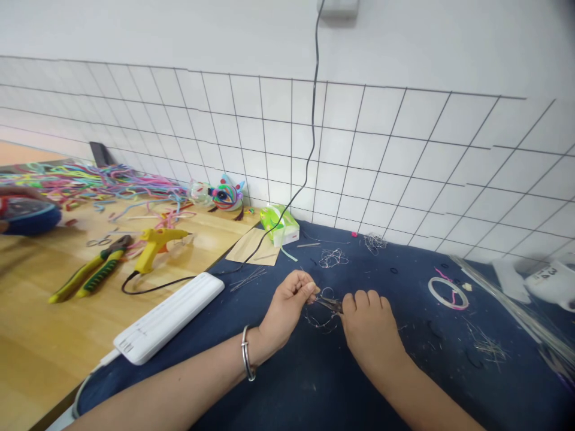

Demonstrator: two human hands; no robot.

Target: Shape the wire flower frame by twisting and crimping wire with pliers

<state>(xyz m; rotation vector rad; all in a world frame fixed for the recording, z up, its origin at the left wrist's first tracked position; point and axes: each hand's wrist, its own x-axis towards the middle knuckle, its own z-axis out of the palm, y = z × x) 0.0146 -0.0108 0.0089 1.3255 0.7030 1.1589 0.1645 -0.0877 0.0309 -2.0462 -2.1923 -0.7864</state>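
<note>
My left hand (294, 299) pinches a thin looped wire (321, 325), whose loops hang below the fingertips over the dark blue cloth. Wrapped round a pair of small pliers (331, 303) is my right hand (369, 326), which hides the handles. The plier jaws point left and meet the wire close to my left fingertips. Whether the jaws are clamped on the wire is too small to tell. A tangle of fine wire (333, 258) lies on the cloth just beyond both hands.
A white power strip (171, 317), yellow glue gun (159, 244) and green-yellow cutters (96, 269) lie left. Behind stand a tissue pack (286, 232) and a black cable (313, 120). A white ring (433, 293) and wire bits (487, 344) lie right. Another person's hand (18, 193) shows far left.
</note>
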